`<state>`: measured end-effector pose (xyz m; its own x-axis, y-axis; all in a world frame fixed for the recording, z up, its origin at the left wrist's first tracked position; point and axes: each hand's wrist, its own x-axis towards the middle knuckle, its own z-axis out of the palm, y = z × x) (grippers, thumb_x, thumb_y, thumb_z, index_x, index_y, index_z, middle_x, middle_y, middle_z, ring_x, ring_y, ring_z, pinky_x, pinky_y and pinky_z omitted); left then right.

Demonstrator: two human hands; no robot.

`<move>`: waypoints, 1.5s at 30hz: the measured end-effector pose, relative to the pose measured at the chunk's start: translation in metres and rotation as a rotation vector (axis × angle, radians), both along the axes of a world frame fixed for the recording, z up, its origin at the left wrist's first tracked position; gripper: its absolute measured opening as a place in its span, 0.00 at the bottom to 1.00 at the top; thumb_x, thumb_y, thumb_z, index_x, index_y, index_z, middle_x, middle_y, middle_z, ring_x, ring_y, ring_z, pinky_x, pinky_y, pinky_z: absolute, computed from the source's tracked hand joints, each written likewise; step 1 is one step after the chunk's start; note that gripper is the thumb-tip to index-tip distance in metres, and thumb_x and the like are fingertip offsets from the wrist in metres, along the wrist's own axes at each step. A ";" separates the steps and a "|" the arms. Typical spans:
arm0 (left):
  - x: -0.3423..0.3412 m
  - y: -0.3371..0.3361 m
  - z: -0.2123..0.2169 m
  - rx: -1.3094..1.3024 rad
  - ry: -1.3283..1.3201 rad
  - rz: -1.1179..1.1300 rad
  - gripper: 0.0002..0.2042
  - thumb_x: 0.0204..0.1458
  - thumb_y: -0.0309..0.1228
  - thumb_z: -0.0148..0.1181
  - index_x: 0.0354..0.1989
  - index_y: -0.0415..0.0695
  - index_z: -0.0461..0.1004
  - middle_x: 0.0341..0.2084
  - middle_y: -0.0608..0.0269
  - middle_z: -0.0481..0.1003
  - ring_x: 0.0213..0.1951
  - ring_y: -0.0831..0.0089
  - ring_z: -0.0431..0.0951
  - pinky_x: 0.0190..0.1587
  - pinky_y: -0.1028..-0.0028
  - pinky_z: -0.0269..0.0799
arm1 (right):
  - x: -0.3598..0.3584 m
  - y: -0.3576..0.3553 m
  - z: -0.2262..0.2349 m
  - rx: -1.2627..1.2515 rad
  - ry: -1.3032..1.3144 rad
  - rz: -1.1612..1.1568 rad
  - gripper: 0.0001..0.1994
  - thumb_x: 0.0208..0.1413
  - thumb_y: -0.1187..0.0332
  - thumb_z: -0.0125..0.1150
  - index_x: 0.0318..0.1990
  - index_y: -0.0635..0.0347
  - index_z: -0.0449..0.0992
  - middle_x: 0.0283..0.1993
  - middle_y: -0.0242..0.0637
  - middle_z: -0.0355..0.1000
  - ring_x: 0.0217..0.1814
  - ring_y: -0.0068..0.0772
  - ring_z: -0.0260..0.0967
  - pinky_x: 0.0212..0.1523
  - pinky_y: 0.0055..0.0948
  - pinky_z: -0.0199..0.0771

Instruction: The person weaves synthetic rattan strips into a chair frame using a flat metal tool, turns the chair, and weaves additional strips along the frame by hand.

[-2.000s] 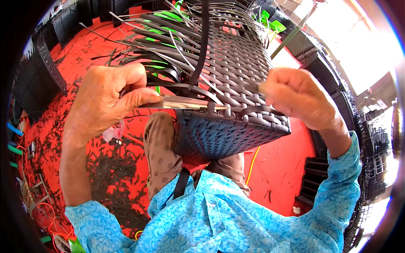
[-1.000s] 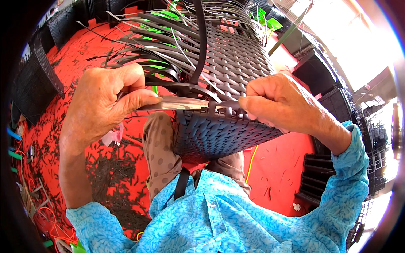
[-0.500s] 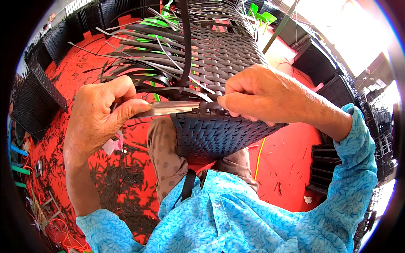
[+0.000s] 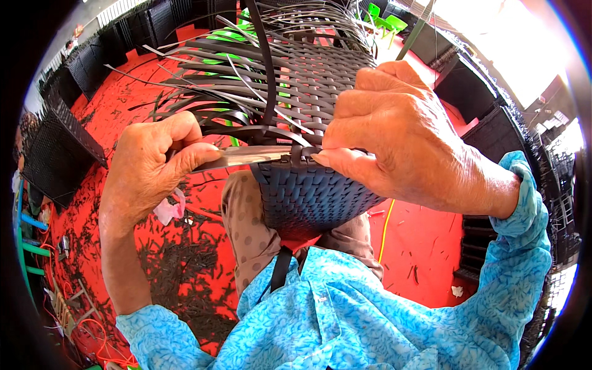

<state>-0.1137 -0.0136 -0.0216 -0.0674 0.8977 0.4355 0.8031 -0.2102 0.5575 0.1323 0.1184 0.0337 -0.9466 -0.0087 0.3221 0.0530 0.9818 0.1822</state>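
Observation:
In front of my knees stands a dark woven basket-like piece of flat plastic strips, its upper face open-ended with loose strips fanning out to the left. My left hand pinches a flat, shiny metal blade-like tool between thumb and fingers. The tool's tip lies at the folded edge of the weave, by a looped strip. Curled closed over the weave's right part is my right hand, its thumb tip at that same edge, close to the tool's tip. Whatever its fingers grip is hidden.
Red floor lies below, strewn with dark strip scraps. Black woven pieces stand along the left and the back, more at the right. Green plastic chairs show at the far right. A yellow cord runs beside my knee.
My right hand has risen and come closer, its knuckles now over the upper weave while the thumb stays near the edge. My left hand and the tool have barely moved.

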 end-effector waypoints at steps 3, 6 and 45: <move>-0.002 0.000 0.000 -0.020 0.018 0.012 0.16 0.49 0.40 0.64 0.22 0.39 0.70 0.11 0.65 0.64 0.16 0.83 0.63 0.19 0.76 0.58 | -0.001 0.003 -0.003 -0.058 0.021 -0.006 0.07 0.45 0.66 0.66 0.25 0.57 0.75 0.24 0.33 0.68 0.31 0.37 0.65 0.34 0.36 0.61; -0.002 0.000 0.000 -0.028 0.040 0.028 0.17 0.49 0.40 0.64 0.22 0.39 0.70 0.11 0.65 0.65 0.16 0.83 0.62 0.19 0.76 0.58 | -0.001 0.005 -0.007 -0.177 0.013 -0.062 0.07 0.46 0.66 0.65 0.25 0.58 0.75 0.24 0.34 0.68 0.31 0.38 0.65 0.33 0.36 0.61; 0.070 0.007 -0.035 0.210 -0.433 0.214 0.08 0.46 0.25 0.68 0.32 0.37 0.77 0.17 0.78 0.68 0.20 0.93 0.61 0.21 0.87 0.53 | -0.016 0.025 -0.050 -0.557 0.261 0.170 0.12 0.44 0.68 0.69 0.35 0.61 0.73 0.26 0.36 0.66 0.29 0.38 0.67 0.30 0.34 0.67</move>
<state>-0.0439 -0.0065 -0.0561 -0.4535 0.7402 0.4964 0.5455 -0.2099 0.8114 0.1166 0.1429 -0.0167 -0.8367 0.0832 0.5412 -0.1382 0.9243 -0.3557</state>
